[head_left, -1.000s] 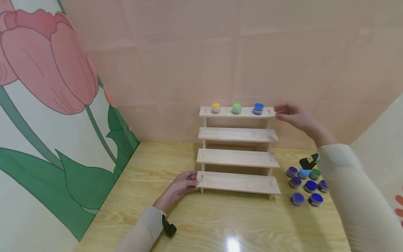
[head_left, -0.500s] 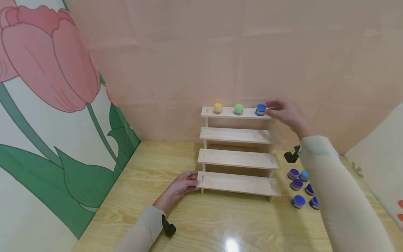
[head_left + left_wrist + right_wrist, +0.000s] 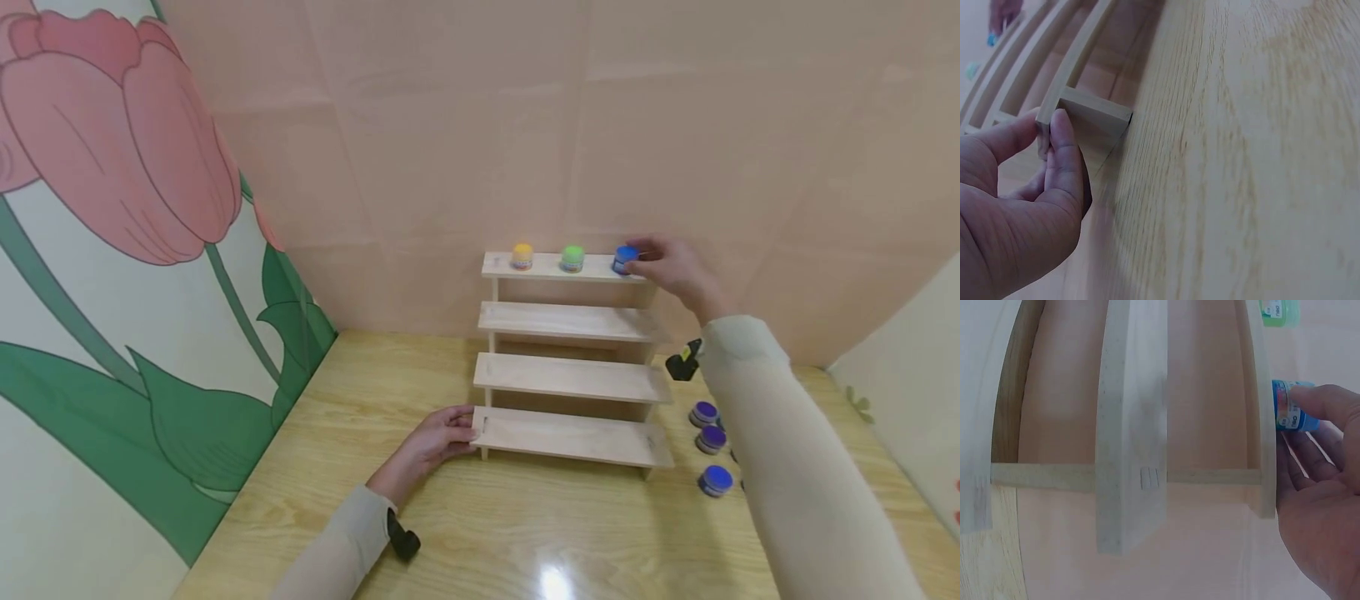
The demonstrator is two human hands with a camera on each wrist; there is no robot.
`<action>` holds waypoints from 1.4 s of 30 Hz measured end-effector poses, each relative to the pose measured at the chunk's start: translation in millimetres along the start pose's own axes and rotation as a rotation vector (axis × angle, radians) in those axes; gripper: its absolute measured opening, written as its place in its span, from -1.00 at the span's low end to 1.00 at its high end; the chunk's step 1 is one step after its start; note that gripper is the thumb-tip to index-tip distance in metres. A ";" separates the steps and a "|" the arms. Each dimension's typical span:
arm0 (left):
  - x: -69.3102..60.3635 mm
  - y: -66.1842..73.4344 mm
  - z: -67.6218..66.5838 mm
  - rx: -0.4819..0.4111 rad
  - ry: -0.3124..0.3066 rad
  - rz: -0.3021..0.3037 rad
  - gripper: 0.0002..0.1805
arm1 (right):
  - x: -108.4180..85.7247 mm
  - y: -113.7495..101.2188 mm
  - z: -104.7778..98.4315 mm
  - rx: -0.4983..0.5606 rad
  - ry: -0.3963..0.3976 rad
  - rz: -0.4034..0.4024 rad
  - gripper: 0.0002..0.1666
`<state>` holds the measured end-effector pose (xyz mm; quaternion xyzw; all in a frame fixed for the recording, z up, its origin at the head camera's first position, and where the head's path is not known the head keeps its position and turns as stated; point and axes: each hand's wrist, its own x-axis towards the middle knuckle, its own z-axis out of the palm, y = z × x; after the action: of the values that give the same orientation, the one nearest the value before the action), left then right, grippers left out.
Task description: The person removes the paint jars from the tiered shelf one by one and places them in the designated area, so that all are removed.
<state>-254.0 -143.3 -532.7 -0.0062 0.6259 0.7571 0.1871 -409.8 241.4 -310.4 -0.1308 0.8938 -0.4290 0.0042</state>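
Note:
A pale wooden rack [image 3: 570,435] with stepped shelves stands on the table. Its lowest shelf is pinched at the left end between thumb and fingers of my left hand [image 3: 426,446]; the left wrist view shows this grip [image 3: 1029,206] close up. On the top shelf stand a yellow-lidded jar [image 3: 522,256], a green-lidded jar [image 3: 572,258] and a blue-lidded jar [image 3: 624,259]. My right hand [image 3: 678,271] holds the blue jar at the shelf's right end. In the right wrist view, the thumb lies against the blue jar's [image 3: 1294,406] side and the fingers are behind it.
Several purple- and blue-lidded jars [image 3: 716,481] stand on the wooden table [image 3: 465,533] right of the rack, partly hidden by my right sleeve [image 3: 795,450]. A pinkish sheet [image 3: 450,150] hangs behind the rack. A tulip-painted wall [image 3: 112,167] rises at the left.
My right hand has moved left from beyond the top shelf's right end and taken hold of the blue jar. The left hand keeps its grip on the rack.

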 end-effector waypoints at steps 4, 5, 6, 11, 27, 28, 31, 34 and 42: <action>-0.2 0.1 0.8 0.003 0.000 -0.002 -0.31 | -0.2 -0.8 2.5 -0.009 0.011 -0.005 -0.36; -0.2 0.0 0.9 0.007 0.000 -0.001 -0.31 | -0.6 -1.1 2.7 -0.014 0.017 -0.007 -0.36; 0.1 -0.1 0.9 0.008 0.000 -0.001 -0.31 | -1.0 -1.3 2.8 -0.016 0.021 -0.011 -0.37; 1.1 -0.3 0.1 0.011 -0.006 -0.002 -0.32 | -6.5 -1.0 -1.7 -0.009 0.038 -0.030 -0.35; 1.4 4.7 -3.3 -0.010 0.013 0.004 -0.31 | -64.6 28.2 -30.8 -0.064 0.066 -0.128 -0.37; 1.5 4.6 -3.6 -0.008 0.013 0.004 -0.31 | -69.5 30.0 -32.5 -0.066 0.067 -0.128 -0.38; 1.5 4.4 -3.8 -0.006 0.012 0.004 -0.32 | -84.0 36.1 -37.2 -0.068 0.070 -0.128 -0.39; 0.6 3.9 -3.8 -0.004 0.007 0.008 -0.32 | -98.8 41.1 -41.4 -0.086 0.055 -0.116 -0.37; 0.3 3.3 -2.8 -0.009 0.017 0.007 -0.32 | -135.6 62.8 -46.3 -0.133 0.034 -0.061 -0.33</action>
<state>-255.8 -146.3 -530.3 -0.0114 0.6241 0.7604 0.1792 -298.9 346.6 -343.6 -0.1506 0.9159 -0.3708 -0.0327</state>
